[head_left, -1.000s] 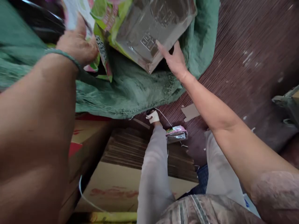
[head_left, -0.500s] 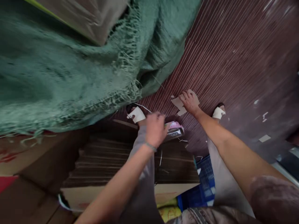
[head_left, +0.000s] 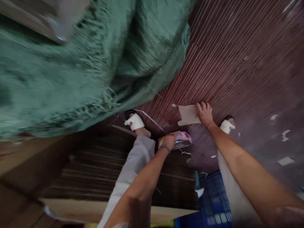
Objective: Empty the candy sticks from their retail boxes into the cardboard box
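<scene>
My left hand (head_left: 170,140) rests on a pink, shiny packet (head_left: 182,138) lying between my feet; its fingers are bent over the packet's left part and partly hidden. To the right, my right hand (head_left: 205,114) has its fingers on the right end of a flat, torn piece of tan cardboard (head_left: 188,115) on the dark red floor. The cardboard's left edge is ragged. The packet lies just below the cardboard, apart from it.
A large green woven sack (head_left: 71,82) fills the upper left. Stacked cardboard (head_left: 95,171) lies at the lower left. A blue plastic crate (head_left: 213,198) stands by my right leg. Paper scraps (head_left: 286,161) dot the floor (head_left: 249,88), and a white strap lies near my left foot.
My left hand has moved down onto the pink packet. My right hand has shifted right, from over the middle of the cardboard to its right end, and the cardboard now lies turned differently.
</scene>
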Available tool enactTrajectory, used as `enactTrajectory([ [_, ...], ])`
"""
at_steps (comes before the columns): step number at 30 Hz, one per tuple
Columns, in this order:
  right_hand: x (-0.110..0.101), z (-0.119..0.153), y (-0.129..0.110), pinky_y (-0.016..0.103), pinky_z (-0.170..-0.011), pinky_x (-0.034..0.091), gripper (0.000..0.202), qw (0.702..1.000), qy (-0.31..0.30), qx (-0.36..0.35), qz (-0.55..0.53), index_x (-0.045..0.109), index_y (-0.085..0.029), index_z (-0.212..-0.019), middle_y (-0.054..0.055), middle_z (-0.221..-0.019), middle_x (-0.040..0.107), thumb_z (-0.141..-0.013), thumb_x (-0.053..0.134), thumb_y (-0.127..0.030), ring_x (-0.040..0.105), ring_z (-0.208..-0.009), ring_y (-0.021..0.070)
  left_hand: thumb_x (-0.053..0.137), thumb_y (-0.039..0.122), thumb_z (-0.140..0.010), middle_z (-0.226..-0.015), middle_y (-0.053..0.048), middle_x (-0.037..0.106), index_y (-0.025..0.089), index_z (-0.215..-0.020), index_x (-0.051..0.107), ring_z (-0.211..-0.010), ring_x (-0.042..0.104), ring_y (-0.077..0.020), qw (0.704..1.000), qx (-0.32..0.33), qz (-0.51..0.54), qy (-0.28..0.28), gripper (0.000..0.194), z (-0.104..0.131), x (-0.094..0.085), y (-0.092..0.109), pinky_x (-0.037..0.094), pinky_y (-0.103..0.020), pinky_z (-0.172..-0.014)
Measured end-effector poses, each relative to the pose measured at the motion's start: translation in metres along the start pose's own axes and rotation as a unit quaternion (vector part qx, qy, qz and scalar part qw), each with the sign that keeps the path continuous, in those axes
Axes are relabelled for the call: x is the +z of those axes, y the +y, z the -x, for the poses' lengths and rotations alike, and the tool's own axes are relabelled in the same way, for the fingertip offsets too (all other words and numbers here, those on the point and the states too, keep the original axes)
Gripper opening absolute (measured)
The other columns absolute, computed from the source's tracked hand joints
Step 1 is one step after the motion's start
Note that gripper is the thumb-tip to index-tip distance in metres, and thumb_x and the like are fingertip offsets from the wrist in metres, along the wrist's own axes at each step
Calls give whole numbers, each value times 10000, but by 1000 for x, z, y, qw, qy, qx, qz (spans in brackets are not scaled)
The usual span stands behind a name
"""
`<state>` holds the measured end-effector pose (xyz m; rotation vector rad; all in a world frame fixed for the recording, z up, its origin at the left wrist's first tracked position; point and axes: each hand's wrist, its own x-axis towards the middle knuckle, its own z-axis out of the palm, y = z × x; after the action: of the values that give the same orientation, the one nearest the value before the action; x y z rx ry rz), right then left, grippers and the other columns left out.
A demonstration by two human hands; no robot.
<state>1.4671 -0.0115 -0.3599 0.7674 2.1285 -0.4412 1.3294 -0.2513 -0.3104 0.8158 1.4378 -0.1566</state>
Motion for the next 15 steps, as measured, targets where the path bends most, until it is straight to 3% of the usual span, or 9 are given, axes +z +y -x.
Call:
enactTrajectory([
  [3, -1, -3, 0, 430, -942, 441, 604, 1000, -12, -1, -4, 493, -74, -1544, 287, -1449, 540, -979, 641, -226, 551, -1206, 366, 553, 161, -997, -1059, -111, 760, 170, -1126, 743, -1008, 695, -229, 996, -23, 24, 82, 230, 38, -31, 14, 512, -319, -915],
  [5, -2, -5, 2, 378, -855, 417, 486, 1000, -24, 1, -4, 585, -30, -1411, 269, -1241, 626, -981, 648, -247, 596, -1082, 332, 548, 277, -1041, -915, -79, 733, 170, -991, 730, -877, 671, -197, 981, -51, 69, 176, 217, 69, -55, 19, 508, -286, -823],
  [7, 3, -7, 4, 367, -817, 387, 386, 1000, -30, -7, -3, 653, -15, -1284, 252, -1137, 646, -979, 661, -252, 614, -1026, 317, 628, 370, -1010, -792, -46, 684, 173, -873, 706, -752, 621, -171, 927, -51, 207, 308, 253, 104, -82, 18, 497, -271, -730],
  [8, 7, -6, 5, 375, -827, 380, 313, 999, -31, -16, -3, 685, -13, -1226, 253, -1118, 652, -993, 634, -216, 619, -1044, 319, 698, 407, -965, -784, -36, 683, 173, -858, 708, -739, 616, -163, 877, -36, 302, 372, 257, 124, -97, 15, 503, -265, -724],
  [10, 17, 0, 3, 398, -847, 376, 271, 998, -35, -37, -21, 747, -22, -1133, 262, -1098, 666, -1035, 528, -149, 634, -1101, 328, 853, 453, -829, -856, -31, 726, 174, -903, 738, -781, 652, -155, 741, 0, 485, 464, 311, 166, -128, 9, 542, -257, -769],
  [13, 33, 30, -4, 392, -814, 413, 363, 993, -73, -4, -92, 788, -45, -1132, 280, -1152, 690, -1058, 442, -126, 697, -1056, 306, 966, 351, -708, -925, -20, 761, 185, -971, 748, -789, 694, -129, 572, -10, 638, 516, 380, 233, -176, -1, 588, -226, -769],
  [15, 41, 63, -8, 360, -806, 465, 380, 980, -100, 30, -167, 776, -88, -1241, 264, -1242, 710, -1044, 453, -124, 737, -1029, 283, 897, 199, -786, -899, -6, 752, 189, -945, 720, -734, 690, -101, 484, -34, 691, 535, 238, 272, -207, -9, 589, -186, -708],
])
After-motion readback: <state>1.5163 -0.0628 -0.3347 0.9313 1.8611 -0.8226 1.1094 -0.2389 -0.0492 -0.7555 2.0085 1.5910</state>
